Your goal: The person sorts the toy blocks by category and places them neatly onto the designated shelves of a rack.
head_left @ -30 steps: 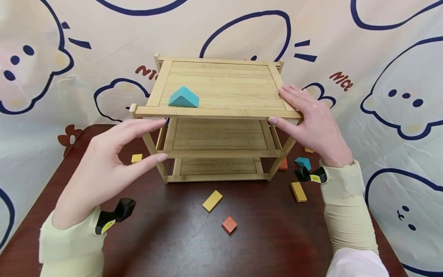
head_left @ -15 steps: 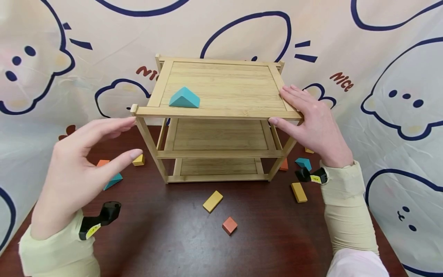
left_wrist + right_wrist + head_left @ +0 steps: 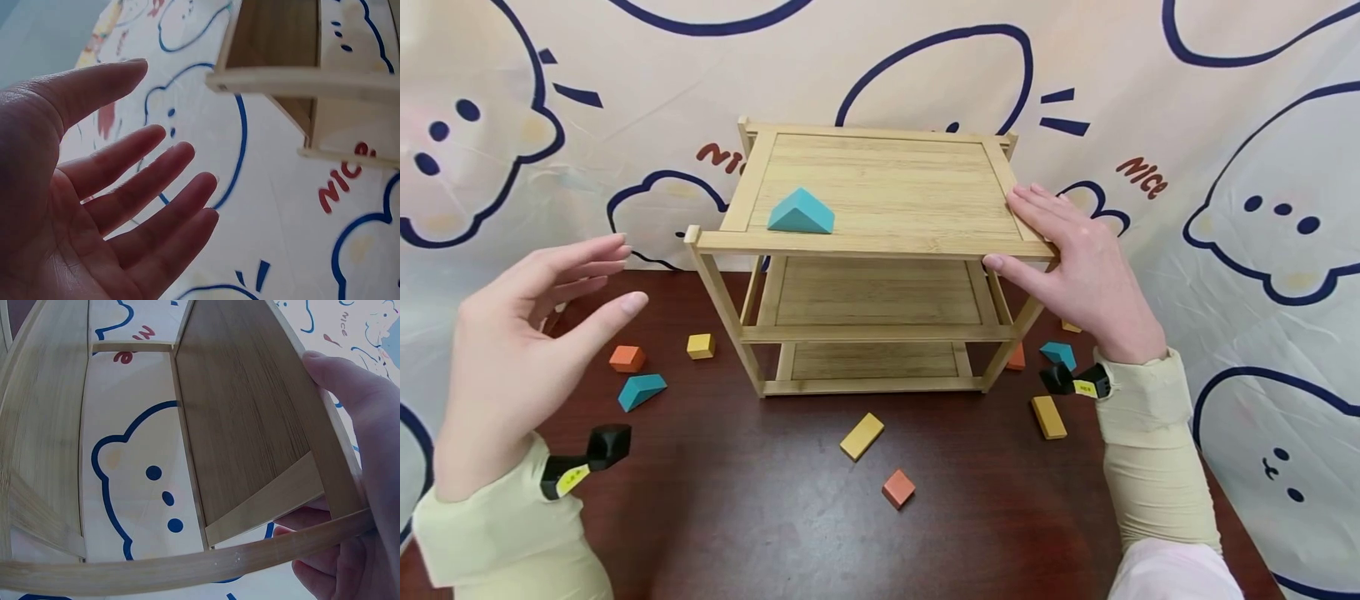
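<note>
A three-tier wooden shelf rack (image 3: 895, 179) stands upright on the dark table, with a teal triangular block (image 3: 801, 212) at the front left of its top board. My right hand (image 3: 1078, 267) holds the rack's top right front corner, thumb against the front edge and fingers over the right side. Its thumb on the front rail (image 3: 319, 469) also shows in the right wrist view. My left hand (image 3: 512, 333) is in the air left of the rack, fingers loosely extended and apart, palm (image 3: 56, 244) holding nothing. Nearest to it are an orange block (image 3: 627, 359) and a teal triangular block (image 3: 642, 390).
A yellow block (image 3: 701, 346) lies by the rack's left front leg. In front are a yellow oblong block (image 3: 861, 437) and an orange cube (image 3: 898, 488). Right of the rack lie another yellow block (image 3: 1048, 417) and a teal one (image 3: 1058, 355). A printed curtain (image 3: 662, 75) encloses the table.
My left hand has moved left, away from the rack's left front corner, uncovering the orange and teal blocks. My right hand and the rack have stayed in place.
</note>
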`<state>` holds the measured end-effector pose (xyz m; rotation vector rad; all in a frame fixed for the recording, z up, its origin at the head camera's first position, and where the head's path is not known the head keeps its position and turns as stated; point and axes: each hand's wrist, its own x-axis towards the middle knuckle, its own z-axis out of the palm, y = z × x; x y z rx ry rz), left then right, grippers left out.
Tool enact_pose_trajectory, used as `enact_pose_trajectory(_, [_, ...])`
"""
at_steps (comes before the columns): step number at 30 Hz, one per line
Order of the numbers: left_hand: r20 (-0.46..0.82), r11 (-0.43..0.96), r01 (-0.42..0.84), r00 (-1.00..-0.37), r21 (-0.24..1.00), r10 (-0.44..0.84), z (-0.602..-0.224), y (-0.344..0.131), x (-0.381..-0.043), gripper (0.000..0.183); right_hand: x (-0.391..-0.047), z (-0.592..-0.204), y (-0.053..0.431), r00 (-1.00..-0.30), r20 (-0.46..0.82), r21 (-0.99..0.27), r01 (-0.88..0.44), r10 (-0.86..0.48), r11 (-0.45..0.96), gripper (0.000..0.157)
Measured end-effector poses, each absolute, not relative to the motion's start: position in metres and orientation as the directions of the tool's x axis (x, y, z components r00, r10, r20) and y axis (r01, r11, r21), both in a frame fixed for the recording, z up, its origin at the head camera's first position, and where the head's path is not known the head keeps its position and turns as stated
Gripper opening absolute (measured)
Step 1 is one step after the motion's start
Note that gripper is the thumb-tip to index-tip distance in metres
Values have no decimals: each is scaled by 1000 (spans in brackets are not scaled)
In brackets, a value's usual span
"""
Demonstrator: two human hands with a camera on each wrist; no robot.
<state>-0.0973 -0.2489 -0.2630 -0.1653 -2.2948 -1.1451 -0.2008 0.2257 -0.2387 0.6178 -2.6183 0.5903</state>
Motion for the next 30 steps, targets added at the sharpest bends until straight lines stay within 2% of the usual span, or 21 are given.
enact_pose_trajectory(13, [328, 621, 117, -915, 775, -237, -298, -288, -129, 50, -200, -239, 226, -835, 444, -315, -485, -325, 816, 75])
enact_pose_trajectory(17, [210, 593, 21, -945, 805, -251, -316, -310, -141, 54, -200, -239, 226, -833, 449, -313, -486, -324, 816, 75])
enact_pose_trajectory(23, [74, 642, -116, -962, 758, -262, -342, -333, -151, 68, -201, -239, 226, -832, 448, -312, -487, -326, 816, 75])
enact_pose_trajectory(30, [10, 669, -158, -971, 726, -239, -358, -344, -159, 78, -200, -239, 225, -833, 451, -316, -485, -321, 815, 75])
